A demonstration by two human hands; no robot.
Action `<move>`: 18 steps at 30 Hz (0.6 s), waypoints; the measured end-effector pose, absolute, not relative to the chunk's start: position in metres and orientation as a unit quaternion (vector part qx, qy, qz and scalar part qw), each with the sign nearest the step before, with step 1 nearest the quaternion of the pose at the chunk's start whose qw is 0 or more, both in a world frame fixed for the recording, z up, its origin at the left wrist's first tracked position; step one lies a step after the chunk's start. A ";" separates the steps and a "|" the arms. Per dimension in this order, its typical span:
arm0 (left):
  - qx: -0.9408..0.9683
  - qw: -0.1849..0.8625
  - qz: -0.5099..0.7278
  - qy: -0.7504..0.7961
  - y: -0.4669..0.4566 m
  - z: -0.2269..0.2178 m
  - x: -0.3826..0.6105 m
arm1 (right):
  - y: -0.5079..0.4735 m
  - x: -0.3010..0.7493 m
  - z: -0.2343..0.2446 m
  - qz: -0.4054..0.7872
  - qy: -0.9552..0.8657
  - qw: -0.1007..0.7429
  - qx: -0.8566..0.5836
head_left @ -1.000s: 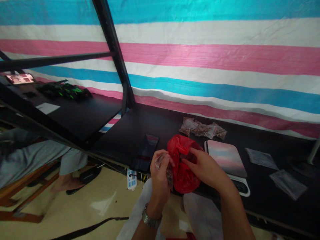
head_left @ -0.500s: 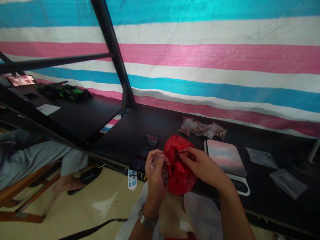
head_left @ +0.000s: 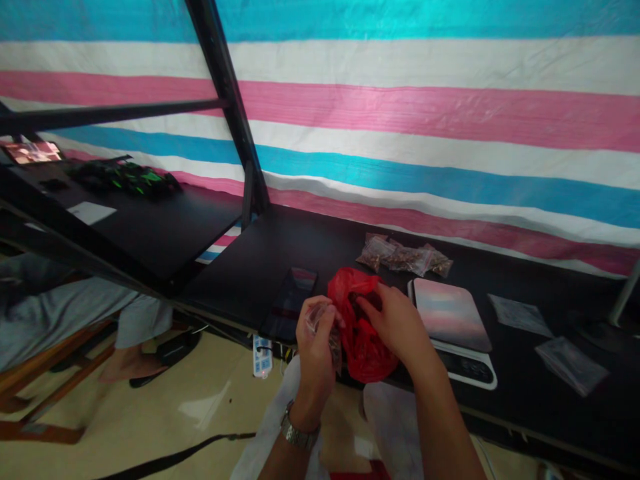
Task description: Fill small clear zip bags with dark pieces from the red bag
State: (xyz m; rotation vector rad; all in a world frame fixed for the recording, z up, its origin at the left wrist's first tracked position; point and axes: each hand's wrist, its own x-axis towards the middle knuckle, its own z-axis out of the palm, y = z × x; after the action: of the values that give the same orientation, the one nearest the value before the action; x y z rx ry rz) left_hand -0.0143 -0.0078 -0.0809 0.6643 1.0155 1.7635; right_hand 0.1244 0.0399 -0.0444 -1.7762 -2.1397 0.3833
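My left hand (head_left: 316, 347) is closed around a small clear zip bag (head_left: 334, 340) with brownish bits inside, and its fingertips also touch the edge of a red plastic bag (head_left: 370, 357). The red bag sits at the table's front edge, its mouth open upward. My right hand (head_left: 397, 323) reaches into that mouth from the right. Its thumb and fingers are curled together, and the tips are partly hidden among the red folds, so what they pinch cannot be made out.
Several filled zip bags (head_left: 405, 257) lie behind the red bag. A kitchen scale (head_left: 453, 317) stands to the right, with flat clear bags (head_left: 520, 315) beyond it. A dark phone (head_left: 290, 303) lies at left. A seated person's leg (head_left: 143, 327) shows beside a black metal frame (head_left: 225, 93).
My right hand has moved deeper into the red bag's mouth, its fingertips now more hidden. My left hand keeps the small zip bag and has shifted slightly right.
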 end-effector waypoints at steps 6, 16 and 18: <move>0.245 0.475 0.746 0.398 -0.005 -0.077 -0.012 | 0.035 0.125 -0.036 0.227 -0.737 0.186 -0.609; 0.238 0.440 0.772 0.393 -0.003 -0.076 -0.010 | 0.030 0.133 -0.033 0.346 -0.706 0.232 -0.573; 0.245 0.429 0.770 0.403 -0.003 -0.078 -0.011 | 0.032 0.138 -0.035 0.382 -0.684 0.258 -0.566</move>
State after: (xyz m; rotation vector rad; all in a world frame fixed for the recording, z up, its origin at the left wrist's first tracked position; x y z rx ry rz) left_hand -0.0106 -0.0026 -0.0779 0.6112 1.0055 1.9229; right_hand 0.1382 0.0322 -0.0351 -1.5333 -1.8530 1.0359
